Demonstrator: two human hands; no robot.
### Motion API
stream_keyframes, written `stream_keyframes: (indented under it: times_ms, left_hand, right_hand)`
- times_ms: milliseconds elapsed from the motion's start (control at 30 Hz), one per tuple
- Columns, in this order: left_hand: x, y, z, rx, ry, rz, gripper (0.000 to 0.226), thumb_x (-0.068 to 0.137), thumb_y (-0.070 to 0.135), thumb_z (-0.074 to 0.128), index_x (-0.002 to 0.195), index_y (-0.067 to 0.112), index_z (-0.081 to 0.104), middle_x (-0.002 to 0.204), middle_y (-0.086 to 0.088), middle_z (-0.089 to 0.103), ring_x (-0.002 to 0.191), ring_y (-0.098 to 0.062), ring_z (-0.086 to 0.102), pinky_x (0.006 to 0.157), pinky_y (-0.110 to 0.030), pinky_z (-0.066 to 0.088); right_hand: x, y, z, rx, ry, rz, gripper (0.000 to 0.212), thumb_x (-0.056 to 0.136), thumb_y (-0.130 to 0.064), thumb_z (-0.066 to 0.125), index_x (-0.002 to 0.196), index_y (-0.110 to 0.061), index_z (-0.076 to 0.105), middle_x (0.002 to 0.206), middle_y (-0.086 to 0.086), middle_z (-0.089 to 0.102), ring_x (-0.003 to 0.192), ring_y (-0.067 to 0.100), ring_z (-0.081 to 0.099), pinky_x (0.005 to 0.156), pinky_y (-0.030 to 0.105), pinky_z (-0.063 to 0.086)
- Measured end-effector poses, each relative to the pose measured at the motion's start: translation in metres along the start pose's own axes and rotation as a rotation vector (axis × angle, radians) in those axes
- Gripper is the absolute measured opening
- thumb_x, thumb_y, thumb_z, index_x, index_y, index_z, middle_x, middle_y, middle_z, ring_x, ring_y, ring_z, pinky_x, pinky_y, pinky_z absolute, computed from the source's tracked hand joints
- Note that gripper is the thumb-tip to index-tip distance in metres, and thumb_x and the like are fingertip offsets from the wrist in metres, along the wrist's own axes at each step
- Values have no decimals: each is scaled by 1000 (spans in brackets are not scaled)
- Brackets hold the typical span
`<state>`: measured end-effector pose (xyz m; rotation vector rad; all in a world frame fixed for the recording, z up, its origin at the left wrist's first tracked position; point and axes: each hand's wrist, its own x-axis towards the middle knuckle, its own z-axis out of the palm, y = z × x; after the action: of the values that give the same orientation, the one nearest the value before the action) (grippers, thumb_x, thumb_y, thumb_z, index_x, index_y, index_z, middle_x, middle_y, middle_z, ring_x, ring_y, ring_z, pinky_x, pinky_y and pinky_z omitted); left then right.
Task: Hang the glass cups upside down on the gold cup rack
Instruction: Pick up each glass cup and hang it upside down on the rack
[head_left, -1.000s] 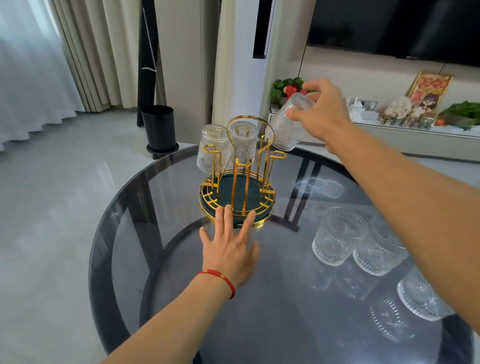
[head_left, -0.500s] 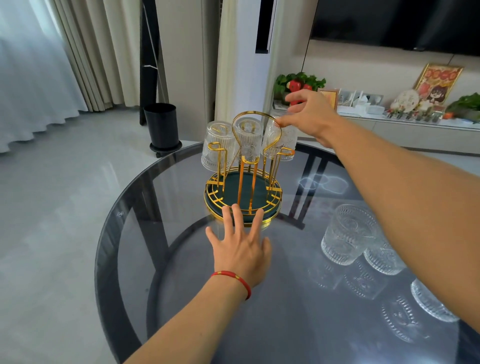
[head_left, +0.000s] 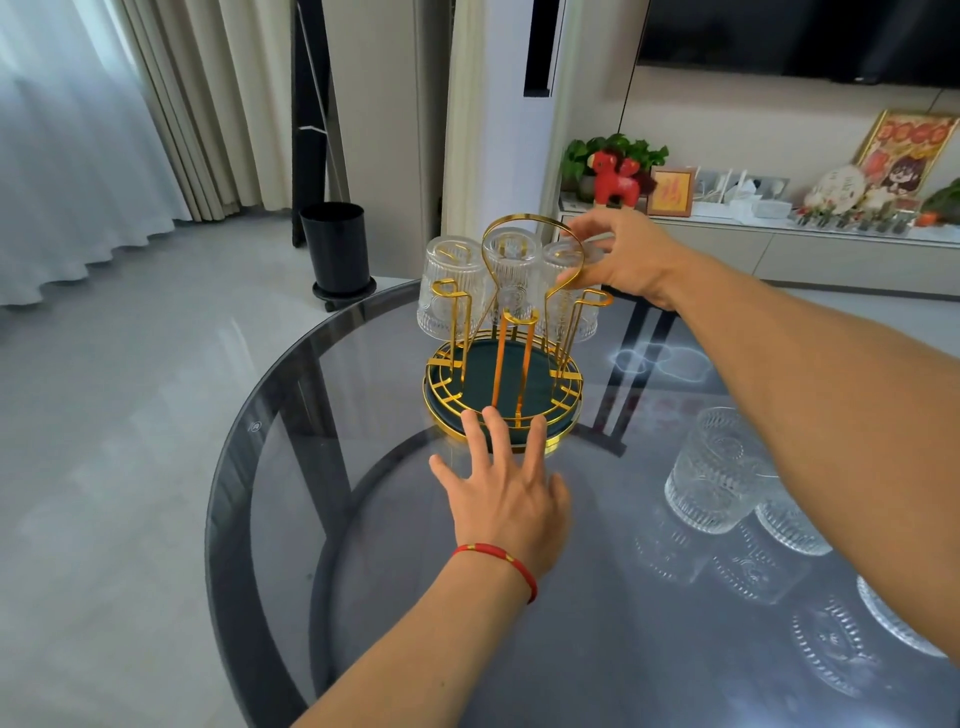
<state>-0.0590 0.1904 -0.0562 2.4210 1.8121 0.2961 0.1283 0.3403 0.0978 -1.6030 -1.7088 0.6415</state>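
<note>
The gold cup rack (head_left: 568, 419) with a dark green base stands on the round smoked-glass table (head_left: 291, 467). Three ribbed glass cups hang upside down on its far pegs: a left cup (head_left: 447, 291), a middle cup (head_left: 511, 265) and a right cup (head_left: 569, 312). My right hand (head_left: 623, 257) reaches over the rack, its fingers curled around the upturned base of the right cup. My left hand (head_left: 506, 491), with a red cord at the wrist, lies flat on the table, fingertips touching the rack's near rim. The near pegs are bare.
Three more glass cups stand on the table at right: one (head_left: 719, 478), another behind my forearm (head_left: 789, 525), a third at the frame edge (head_left: 904, 618). Beyond the table are a black bin (head_left: 337, 249) and a low cabinet with ornaments (head_left: 779, 228).
My right hand brought the third cup down from above the rack and set it upside down on the right far peg. My left hand stayed at the rack's base.
</note>
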Motion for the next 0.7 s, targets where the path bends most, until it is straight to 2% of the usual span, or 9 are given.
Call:
stream_keyframes:
  times_ms: [133,233,333,433,500,533,600,633,700]
  left_hand:
    - [0,-2,-2,21,-11,9,65,103,52,25,159,32,1,168,-19,-1,153,-44,-9,113,-75,20]
    - [-4,1,-2,16,-26,-4,68,102,52,27,160,31,-3,168,-18,-6,153,-42,-13,114,-72,20]
    - [-12,10,-4,0,-9,19,71,101,50,30,160,29,-3,168,-19,-11,153,-39,-15,118,-67,17]
    - [-18,21,-11,-28,68,136,75,99,47,39,161,26,1,168,-18,-10,154,-37,-15,122,-62,12]
    - [-21,26,-17,-64,112,235,78,96,41,46,161,25,6,169,-16,-7,155,-35,-12,123,-60,12]
    - [-24,28,-19,-103,124,271,78,95,38,49,160,26,8,169,-14,-5,155,-34,-11,123,-58,14]
    - [-30,32,-21,-200,123,287,79,92,35,54,160,28,12,170,-11,-2,156,-32,-7,124,-55,17]
    - [-33,33,-22,-239,116,272,79,92,35,55,159,28,14,169,-10,-1,156,-31,-6,124,-53,18]
    - [-38,35,-23,-277,99,227,79,93,37,56,159,28,14,169,-9,0,156,-31,-5,123,-50,19]
  right_hand:
    - [-12,1,-7,-63,-47,-9,90,73,-17,92,151,-18,46,151,8,50,134,24,50,109,36,42]
    - [-37,7,-20,-135,15,32,74,87,-30,80,151,-15,45,149,9,52,127,22,55,104,34,46]
    - [-82,12,-35,-291,45,63,59,95,-41,69,144,-15,52,141,8,60,124,23,58,108,39,46]
    - [-136,17,-44,-353,144,-11,37,97,-36,67,128,-16,67,125,3,70,114,15,63,100,28,45]
    - [-171,21,-47,-309,273,-29,23,96,-31,67,115,-19,73,112,-2,74,106,14,67,95,27,47]
    - [-187,24,-48,-287,306,-7,23,95,-32,68,114,-20,73,111,-2,74,107,16,67,94,27,47]
    - [-213,31,-45,-374,250,110,46,90,-48,67,127,-22,66,127,3,68,121,23,61,102,35,44]
    - [-224,36,-41,-504,174,195,62,87,-60,64,137,-24,58,140,6,61,132,27,52,111,45,38]
    - [-237,47,-29,-749,51,296,85,81,-76,55,151,-29,40,156,8,46,151,34,28,122,61,11]
